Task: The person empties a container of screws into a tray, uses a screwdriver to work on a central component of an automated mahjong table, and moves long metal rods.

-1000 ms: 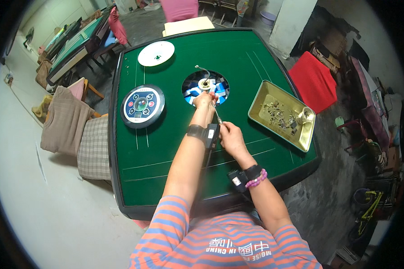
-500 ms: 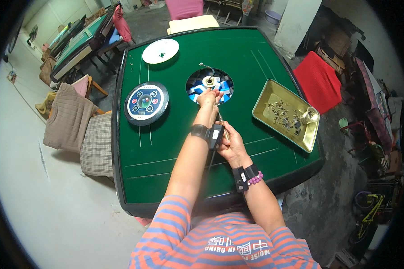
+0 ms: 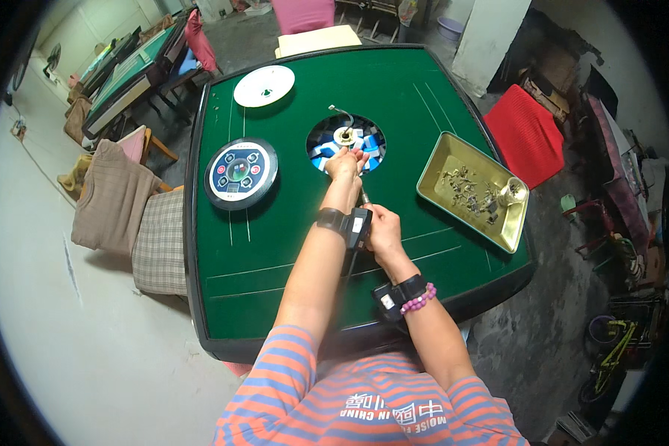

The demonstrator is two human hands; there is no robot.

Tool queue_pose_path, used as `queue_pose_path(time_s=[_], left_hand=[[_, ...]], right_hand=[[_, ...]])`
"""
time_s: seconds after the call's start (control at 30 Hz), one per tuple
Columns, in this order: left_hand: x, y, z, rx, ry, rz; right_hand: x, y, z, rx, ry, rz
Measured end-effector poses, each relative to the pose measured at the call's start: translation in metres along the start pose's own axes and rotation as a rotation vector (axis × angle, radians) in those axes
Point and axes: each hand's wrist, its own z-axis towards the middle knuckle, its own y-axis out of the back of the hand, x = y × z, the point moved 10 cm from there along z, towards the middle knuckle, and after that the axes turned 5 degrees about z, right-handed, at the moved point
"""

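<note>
A square green felt table (image 3: 275,245) has a round opening (image 3: 347,143) in its middle, showing blue and white parts and a brass hub with a thin wire. My left hand (image 3: 344,162) reaches into the near rim of that opening, fingers pinched around something small I cannot make out. My right hand (image 3: 383,227) is closed around the handle of a thin tool, likely a screwdriver (image 3: 364,198), whose shaft points up toward the opening. Both wrists wear black bands.
A round dark control panel (image 3: 240,172) and a white disc (image 3: 264,85) lie on the felt at left. A brass tray (image 3: 472,189) with several small metal parts sits at right. Cloth-covered chairs (image 3: 115,201) stand to the left, a red stool (image 3: 524,134) to the right.
The view has shifted slightly. My left hand has drawn back a little toward the near rim of the opening. My right hand keeps its grip on the tool.
</note>
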Motion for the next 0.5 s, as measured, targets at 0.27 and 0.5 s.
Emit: queue_pose_path(time_s=[0.27,0.5], left_hand=[[-0.005,0.016,0.027,-0.078,-0.032,0.024],[0.003,0.014,0.014,-0.127,-0.032,-0.005]], right_hand=[[-0.017,-0.038,-0.021,0.218,-0.483,0.708],[0.06,-0.014,-0.026,-0.07,0.289,-1.019]])
